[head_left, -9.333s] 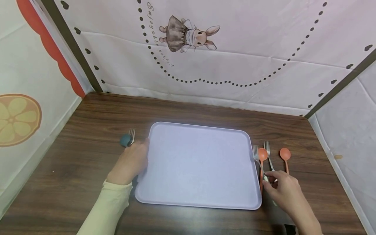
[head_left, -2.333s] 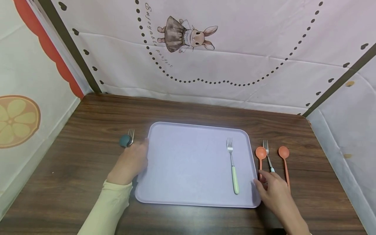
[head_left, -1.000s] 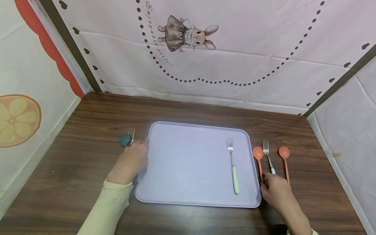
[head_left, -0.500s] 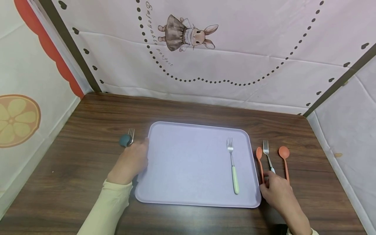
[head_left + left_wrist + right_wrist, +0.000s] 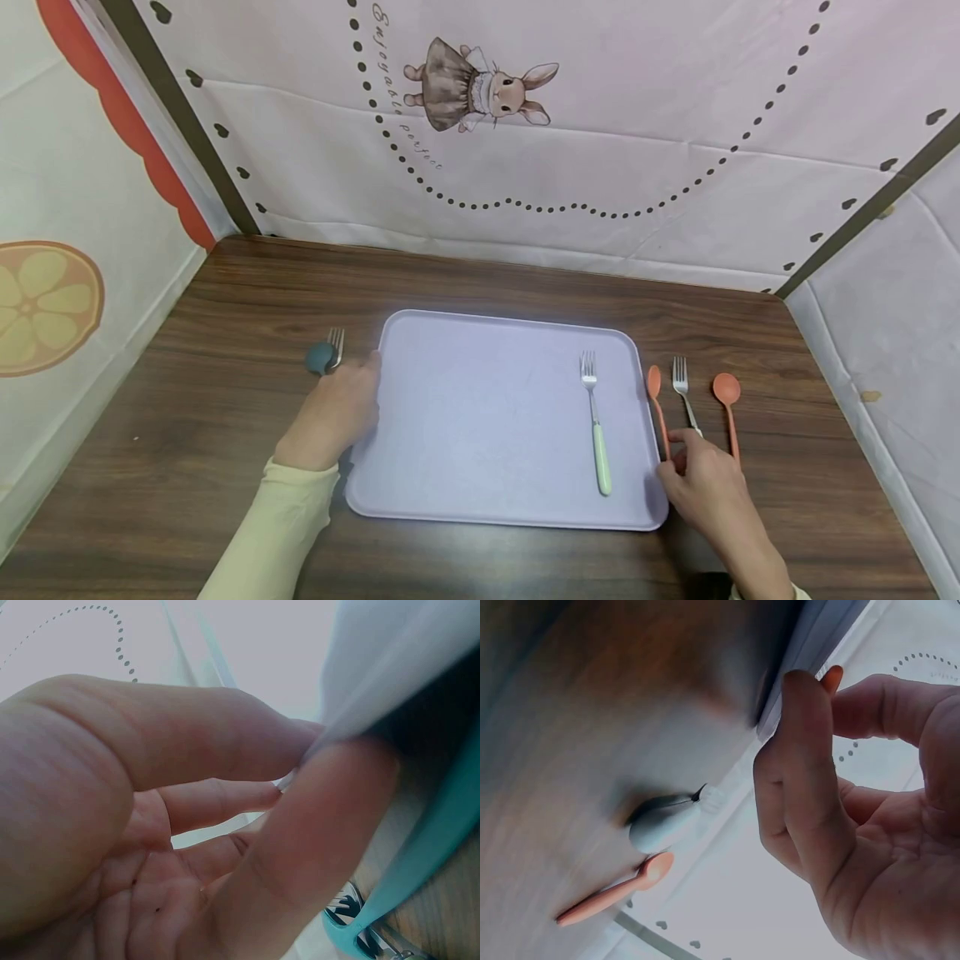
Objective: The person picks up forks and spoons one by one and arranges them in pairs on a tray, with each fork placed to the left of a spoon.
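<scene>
My left hand (image 5: 333, 417) grips the left edge of the pale lilac tray (image 5: 487, 417); in the left wrist view the thumb and a finger pinch its rim (image 5: 349, 712). At the tray's right edge, my right hand (image 5: 705, 487) pinches the handle of an orange spoon (image 5: 655, 382) between thumb and fingertips. That spoon is turned partly on its side, its bowl overlapping the tray's rim in the head view. In the right wrist view only the orange handle end (image 5: 832, 678) shows past the fingers. A fork with a light green handle (image 5: 601, 458) lies on the tray's right part.
Right of the held spoon lie another fork (image 5: 680, 379), its handle partly behind the hand, and a second orange spoon (image 5: 726, 388). Left of the tray are a teal spoon (image 5: 320, 357) and a fork (image 5: 337, 342), partly hidden by the left hand. Fabric walls enclose the wooden table (image 5: 465, 275).
Earlier the right hand carried the green-handled fork from beside the tray onto it. Since then it has taken hold of the orange spoon, tilted it and shifted it up-left. The left hand has stayed put.
</scene>
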A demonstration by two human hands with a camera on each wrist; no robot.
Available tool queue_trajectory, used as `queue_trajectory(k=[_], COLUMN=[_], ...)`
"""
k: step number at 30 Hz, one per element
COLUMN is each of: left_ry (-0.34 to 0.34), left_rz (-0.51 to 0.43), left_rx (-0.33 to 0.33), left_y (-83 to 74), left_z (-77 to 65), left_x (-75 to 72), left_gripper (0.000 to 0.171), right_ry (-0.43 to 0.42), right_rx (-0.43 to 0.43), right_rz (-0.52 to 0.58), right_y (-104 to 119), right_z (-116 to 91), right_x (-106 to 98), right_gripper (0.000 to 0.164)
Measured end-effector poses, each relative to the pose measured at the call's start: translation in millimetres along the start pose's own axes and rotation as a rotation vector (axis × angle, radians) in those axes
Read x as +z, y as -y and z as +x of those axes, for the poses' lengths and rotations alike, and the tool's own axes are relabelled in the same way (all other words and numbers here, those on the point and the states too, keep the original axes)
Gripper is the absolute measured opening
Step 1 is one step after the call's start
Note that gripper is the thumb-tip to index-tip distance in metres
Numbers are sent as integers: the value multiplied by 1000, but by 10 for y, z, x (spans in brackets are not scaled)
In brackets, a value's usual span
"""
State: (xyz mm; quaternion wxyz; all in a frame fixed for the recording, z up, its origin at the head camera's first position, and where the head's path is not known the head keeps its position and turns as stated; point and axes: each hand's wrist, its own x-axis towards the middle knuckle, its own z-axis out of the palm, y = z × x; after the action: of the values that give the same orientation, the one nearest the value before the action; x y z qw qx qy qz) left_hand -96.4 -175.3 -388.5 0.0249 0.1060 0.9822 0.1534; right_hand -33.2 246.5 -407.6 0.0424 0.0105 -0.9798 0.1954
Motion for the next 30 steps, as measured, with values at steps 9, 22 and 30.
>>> queue_trajectory(k=[9, 22, 30], left_ry=[5, 21, 9], left_rz=[5, -4, 0], left_rx=[-3, -16, -16], left_y=[-1, 2, -4], left_z=[1, 7, -7], left_x=[0, -4, -19], left_gripper=[52, 53, 51], right_ry=[-9, 23, 19], right_rx=[-22, -38, -75], right_rz=[8, -24, -31], right_y=[91, 144, 179], right_z=[8, 80, 98], right_x=[15, 45, 76], right_gripper=[35, 34, 32])
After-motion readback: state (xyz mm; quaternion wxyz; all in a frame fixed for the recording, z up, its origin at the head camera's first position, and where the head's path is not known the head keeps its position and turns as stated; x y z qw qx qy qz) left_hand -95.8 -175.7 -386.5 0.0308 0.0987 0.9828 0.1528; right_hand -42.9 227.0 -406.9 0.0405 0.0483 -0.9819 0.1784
